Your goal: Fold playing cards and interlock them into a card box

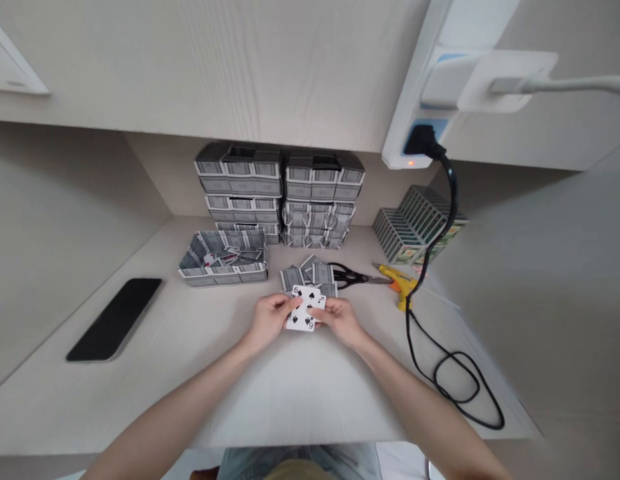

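Over the middle of the desk, my left hand (273, 319) pinches the left edge of some playing cards (303, 319), thumb on top. My right hand (340, 320) grips the same cards from the right. The front card is a six of spades, face up, and a five's corner peeks out behind it at the right. How many cards lie underneath is hidden. Just beyond the hands is a loose pile of grey-backed cards (323, 272). Black-handled scissors (347, 275) lie against that pile's right side.
A box made of cards (225, 275) holds loose pieces at the left. Stacked card boxes (247, 187) stand behind. At right are a yellow glue gun (403, 283), a looping black cord (450, 400) and striped packs (415, 227). A phone (115, 320) lies far left.
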A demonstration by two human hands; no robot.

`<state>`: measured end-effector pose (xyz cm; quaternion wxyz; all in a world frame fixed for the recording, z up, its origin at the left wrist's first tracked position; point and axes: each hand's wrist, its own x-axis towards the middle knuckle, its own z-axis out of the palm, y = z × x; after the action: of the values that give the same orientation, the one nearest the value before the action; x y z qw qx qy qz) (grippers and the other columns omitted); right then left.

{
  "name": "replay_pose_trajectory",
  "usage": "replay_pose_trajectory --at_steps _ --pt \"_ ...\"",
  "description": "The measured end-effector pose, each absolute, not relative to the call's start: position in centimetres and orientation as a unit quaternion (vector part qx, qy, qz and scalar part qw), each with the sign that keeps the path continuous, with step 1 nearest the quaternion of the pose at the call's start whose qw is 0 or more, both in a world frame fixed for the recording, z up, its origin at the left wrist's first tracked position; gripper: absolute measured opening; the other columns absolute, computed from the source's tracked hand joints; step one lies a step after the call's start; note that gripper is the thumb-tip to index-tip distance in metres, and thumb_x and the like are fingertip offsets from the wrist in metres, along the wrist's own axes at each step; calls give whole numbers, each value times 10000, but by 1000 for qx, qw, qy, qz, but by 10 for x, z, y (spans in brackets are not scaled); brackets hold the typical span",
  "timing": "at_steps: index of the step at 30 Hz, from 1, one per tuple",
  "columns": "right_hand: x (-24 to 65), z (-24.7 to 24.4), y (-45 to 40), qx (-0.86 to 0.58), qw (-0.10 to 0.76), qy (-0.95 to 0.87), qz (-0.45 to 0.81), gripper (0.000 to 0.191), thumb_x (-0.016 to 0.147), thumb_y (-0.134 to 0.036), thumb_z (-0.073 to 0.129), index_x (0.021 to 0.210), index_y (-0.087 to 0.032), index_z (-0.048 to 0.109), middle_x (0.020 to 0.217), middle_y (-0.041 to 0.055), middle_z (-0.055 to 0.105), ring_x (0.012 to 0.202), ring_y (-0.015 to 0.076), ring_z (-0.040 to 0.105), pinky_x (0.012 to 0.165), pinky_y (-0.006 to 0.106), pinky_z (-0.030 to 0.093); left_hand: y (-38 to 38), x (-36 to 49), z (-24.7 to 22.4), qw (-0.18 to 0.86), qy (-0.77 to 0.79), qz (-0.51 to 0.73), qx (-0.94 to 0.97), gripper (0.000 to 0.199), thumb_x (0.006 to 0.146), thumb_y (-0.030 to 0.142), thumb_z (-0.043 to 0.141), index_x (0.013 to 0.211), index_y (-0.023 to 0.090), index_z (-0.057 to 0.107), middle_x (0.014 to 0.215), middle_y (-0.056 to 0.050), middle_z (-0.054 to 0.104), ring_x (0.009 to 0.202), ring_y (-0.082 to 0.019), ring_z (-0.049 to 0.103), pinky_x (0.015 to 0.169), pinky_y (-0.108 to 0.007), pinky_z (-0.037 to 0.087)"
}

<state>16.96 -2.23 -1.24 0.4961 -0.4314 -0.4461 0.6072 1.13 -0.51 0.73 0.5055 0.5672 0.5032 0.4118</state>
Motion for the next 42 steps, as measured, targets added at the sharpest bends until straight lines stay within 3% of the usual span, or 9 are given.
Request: replay_pose_trajectory --at_steps 4,8,15,22,31,42 --pt "166 -9 -26 -429 479 -463 610 291 538 -387 751 660 -135 675 547 16 648 467 106 545 467 237 456 -7 12 1 401 517 434 619 424 720 481 522 477 164 381 462 42 334 469 -73 301 416 -193 228" --pt "165 -8 -27 -424 472 -468 616 311 560 -404 734 704 -133 684 574 20 655 499 115 561 488 244 464 -9 11 -1 374 520 424 640 464 733 518 490 459 163 371 456 32 336 470 -78 306 419 -202 227" --pt "173 -1 -22 -429 495 -446 610 278 580 -374 730 694 -127 677 599 31 657 512 111 552 494 232 437 -8 8 2 560 450 391 575 541 754 632 379 538 144 468 443 19 450 414 -81 393 411 -208 292" --pt "178 0 -20 -428 510 -445 599 298 587 -392 719 723 -129 685 626 33 660 517 112 535 507 243 431 -5 7 6 649 383 310 579 477 723 622 461 683 148 494 572 2 553 406 -75 452 370 -193 283" --pt "178 -5 -20 -443 511 -447 586 283 543 -369 751 676 -135 666 605 25 660 527 129 565 518 262 467 1 -3 8 607 410 251 633 408 764 556 452 674 161 506 591 -3 588 399 -104 512 324 -198 259" --pt "175 -6 -22 -455 521 -438 574 298 512 -374 761 661 -135 663 582 24 657 483 116 547 473 245 459 -4 1 5 480 454 278 698 402 819 485 381 566 178 430 388 48 433 378 -99 421 437 -211 327"
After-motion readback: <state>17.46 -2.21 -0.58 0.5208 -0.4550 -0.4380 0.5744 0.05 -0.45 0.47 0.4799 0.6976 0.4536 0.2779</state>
